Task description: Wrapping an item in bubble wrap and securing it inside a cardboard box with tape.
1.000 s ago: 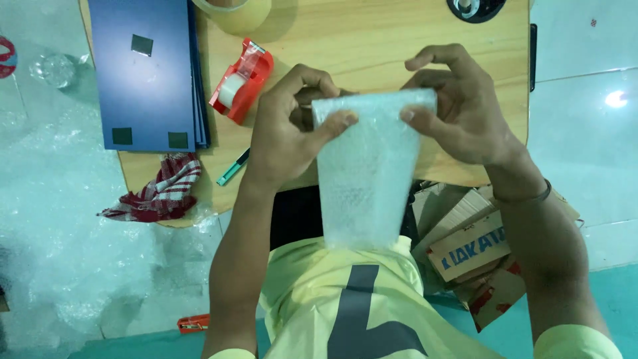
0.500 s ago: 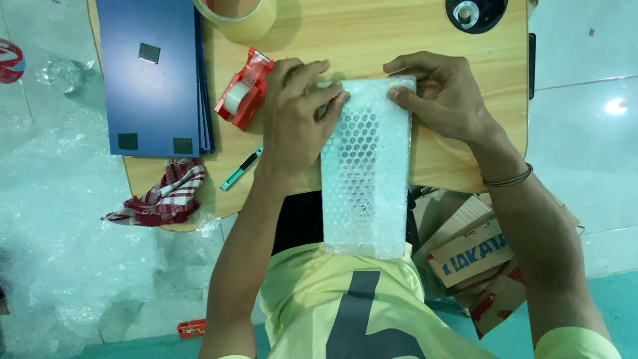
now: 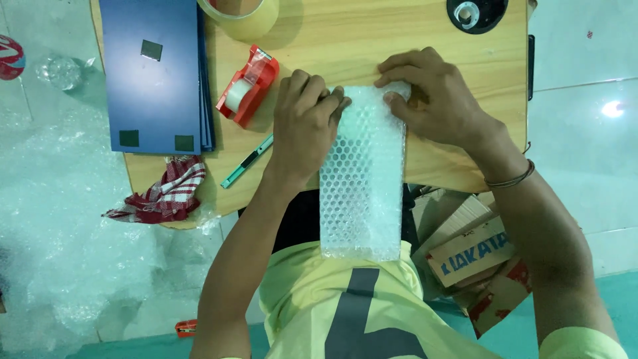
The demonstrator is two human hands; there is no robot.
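Observation:
A strip of clear bubble wrap (image 3: 362, 186) lies with its top end on the wooden table (image 3: 345, 33) and its lower end hanging over the near edge onto my lap. My left hand (image 3: 302, 123) presses the strip's upper left edge with bent fingers. At the top right corner of the strip, my right hand (image 3: 435, 100) pinches and holds it down. What the wrap covers at its top is hidden under my fingers.
A red tape dispenser (image 3: 247, 85), a green utility knife (image 3: 246, 161), a stack of dark blue sheets (image 3: 156, 73), a roll of clear tape (image 3: 242, 14) and a black round object (image 3: 477, 13) lie on the table. A checked cloth (image 3: 166, 196) hangs at its edge. Cardboard boxes (image 3: 472, 256) and loose bubble wrap (image 3: 60, 252) cover the floor.
Both hands lowered the bubble wrap from held up in the air down onto the table, and now press its top end flat against the wood.

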